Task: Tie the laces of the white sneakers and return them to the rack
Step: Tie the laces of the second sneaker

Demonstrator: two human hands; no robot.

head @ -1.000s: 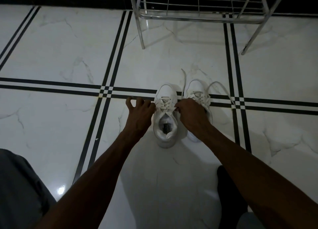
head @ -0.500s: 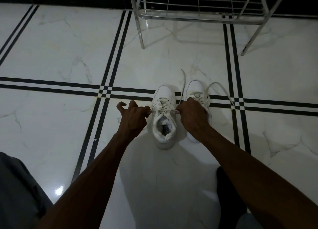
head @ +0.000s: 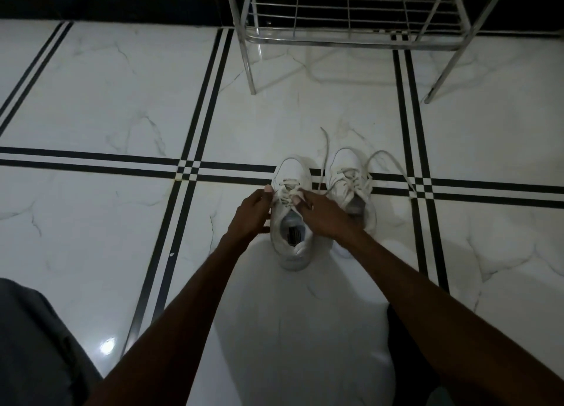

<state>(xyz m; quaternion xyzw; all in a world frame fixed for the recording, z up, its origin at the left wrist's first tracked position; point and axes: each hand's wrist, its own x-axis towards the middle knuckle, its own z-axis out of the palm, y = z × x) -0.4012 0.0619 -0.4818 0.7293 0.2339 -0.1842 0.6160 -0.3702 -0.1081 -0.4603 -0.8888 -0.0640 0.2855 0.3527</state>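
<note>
Two white sneakers stand side by side on the tiled floor, toes pointing away from me. Both my hands are on the left sneaker (head: 291,237). My left hand (head: 253,213) pinches its lace at the left side of the tongue. My right hand (head: 323,214) pinches the lace at the right side, fingertips close to the left hand's. The right sneaker (head: 348,173) sits untied, its loose laces (head: 393,167) trailing over the floor to the front and right; my right wrist hides its heel.
A metal wire shoe rack (head: 348,39) stands a short way beyond the sneakers against a dark skirting, its lower shelf bare. White marble floor (head: 106,100) with black stripe lines. My knees show at the bottom corners.
My hands had pulled the lace taut out to both sides; now they have come together over the left sneaker's tongue, fingertips nearly meeting on the lace.
</note>
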